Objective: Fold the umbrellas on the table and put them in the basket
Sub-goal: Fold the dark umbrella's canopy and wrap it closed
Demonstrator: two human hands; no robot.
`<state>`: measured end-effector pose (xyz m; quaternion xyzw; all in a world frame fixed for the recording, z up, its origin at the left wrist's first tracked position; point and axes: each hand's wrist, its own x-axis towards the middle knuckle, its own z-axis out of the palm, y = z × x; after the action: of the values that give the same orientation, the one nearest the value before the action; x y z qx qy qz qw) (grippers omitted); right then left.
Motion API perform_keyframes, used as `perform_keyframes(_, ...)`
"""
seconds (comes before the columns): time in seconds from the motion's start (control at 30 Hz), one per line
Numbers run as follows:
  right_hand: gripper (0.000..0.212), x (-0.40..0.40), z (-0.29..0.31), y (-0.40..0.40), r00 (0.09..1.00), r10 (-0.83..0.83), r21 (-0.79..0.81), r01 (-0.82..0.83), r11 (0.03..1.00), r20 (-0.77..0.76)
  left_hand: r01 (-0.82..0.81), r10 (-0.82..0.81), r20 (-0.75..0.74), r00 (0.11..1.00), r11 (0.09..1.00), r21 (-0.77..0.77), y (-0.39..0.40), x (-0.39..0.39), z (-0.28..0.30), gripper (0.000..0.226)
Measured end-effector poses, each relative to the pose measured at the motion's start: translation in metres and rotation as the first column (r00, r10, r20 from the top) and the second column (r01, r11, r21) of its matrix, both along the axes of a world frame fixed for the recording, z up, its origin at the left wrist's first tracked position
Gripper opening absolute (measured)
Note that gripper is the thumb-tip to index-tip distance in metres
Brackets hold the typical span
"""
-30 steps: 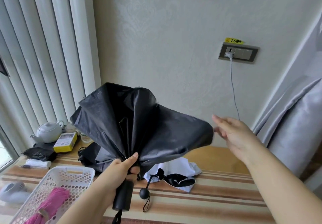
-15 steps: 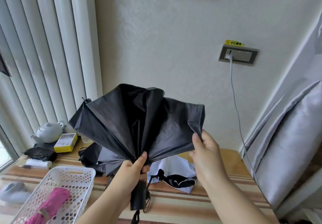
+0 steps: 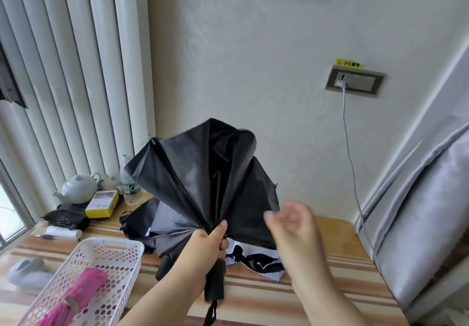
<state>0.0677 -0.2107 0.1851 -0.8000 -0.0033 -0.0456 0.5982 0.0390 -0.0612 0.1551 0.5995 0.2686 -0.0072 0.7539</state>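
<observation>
My left hand (image 3: 203, 247) grips a black umbrella (image 3: 203, 178) at the neck above its black handle (image 3: 215, 282), holding it upright over the table; the canopy fans out loosely in pleats. My right hand (image 3: 291, 226), blurred, hovers by the canopy's right lower edge with fingers spread, holding nothing. Behind on the striped table (image 3: 317, 292) lie another black umbrella (image 3: 144, 216) and a black-and-white umbrella (image 3: 258, 264), both unfolded. A white perforated basket (image 3: 119, 249) at the lower left holds a folded pink umbrella (image 3: 78, 295).
A white teapot (image 3: 78, 188), yellow box (image 3: 102, 204), water bottle (image 3: 130, 186) and folded black item (image 3: 66, 219) stand at the table's back left. A white device (image 3: 28, 272) lies left of the basket. A cable (image 3: 349, 153) hangs from the wall socket; grey curtain at right.
My right hand let go of the canopy's right edge and dropped lower, fingers spread. The canopy has gathered narrower and tilted left. My left hand kept its grip.
</observation>
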Motion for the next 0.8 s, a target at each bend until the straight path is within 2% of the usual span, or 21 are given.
perform_keyframes(0.07,0.075,-0.003,-0.001,0.025,0.951,0.224,-0.087,-0.247,0.965,-0.213,-0.005,0.019,-0.075,0.997,0.983,0.184,-0.01,-0.001,0.0,0.032)
perform_keyframes(0.13,0.091,0.0,-0.01,0.045,0.905,0.286,-0.029,-0.31,0.95,-0.315,0.021,0.009,-0.097,0.995,0.953,0.304,-0.019,-0.005,0.0,0.032)
perform_keyframes(0.2,0.078,0.004,-0.021,0.055,0.929,0.249,0.136,-0.218,0.966,-0.275,0.099,-0.075,-0.074,0.994,0.909,0.404,-0.025,-0.01,0.0,0.039)
perform_keyframes(0.27,0.043,0.007,-0.029,0.057,0.947,0.207,0.293,-0.132,0.947,-0.245,0.18,-0.169,-0.066,0.983,0.867,0.466,-0.024,-0.015,-0.001,0.045)
perform_keyframes(0.3,0.032,0.009,-0.034,0.056,0.952,0.191,0.337,-0.103,0.936,-0.239,0.22,-0.21,-0.077,0.975,0.842,0.492,-0.023,-0.017,-0.002,0.045)
perform_keyframes(0.37,0.024,0.01,-0.039,0.052,0.965,0.158,0.371,-0.072,0.926,-0.207,0.301,-0.284,-0.123,0.951,0.761,0.575,-0.019,-0.019,0.0,0.045)
perform_keyframes(0.47,0.025,0.012,-0.045,0.046,0.972,0.124,0.427,-0.028,0.904,-0.198,0.429,-0.361,-0.244,0.9,0.642,0.636,-0.011,-0.021,0.004,0.046)
perform_keyframes(0.5,0.026,0.013,-0.046,0.045,0.972,0.124,0.451,-0.021,0.892,-0.2,0.455,-0.38,-0.257,0.889,0.658,0.6,-0.006,-0.021,0.006,0.045)
perform_keyframes(0.53,0.027,0.014,-0.048,0.044,0.973,0.126,0.47,-0.02,0.882,-0.196,0.466,-0.393,-0.251,0.885,0.732,0.497,-0.002,-0.021,0.006,0.044)
perform_keyframes(0.6,0.027,0.014,-0.05,0.043,0.976,0.141,0.498,-0.042,0.866,-0.163,0.437,-0.423,-0.125,0.898,0.892,0.118,0.008,-0.021,0.004,0.06)
perform_keyframes(0.67,0.029,0.013,-0.05,0.044,0.977,0.168,0.512,-0.08,0.855,-0.128,0.405,-0.413,0.014,0.911,0.887,-0.222,0.014,-0.02,0.007,0.06)
perform_keyframes(0.73,0.034,0.013,-0.051,0.044,0.975,0.189,0.528,-0.102,0.843,-0.113,0.401,-0.409,0.054,0.911,0.845,-0.353,0.016,-0.019,0.009,0.054)
perform_keyframes(0.8,0.04,0.014,-0.051,0.043,0.975,0.192,0.526,-0.106,0.844,-0.111,0.406,-0.405,0.076,0.911,0.854,-0.325,0.011,-0.018,0.01,0.052)
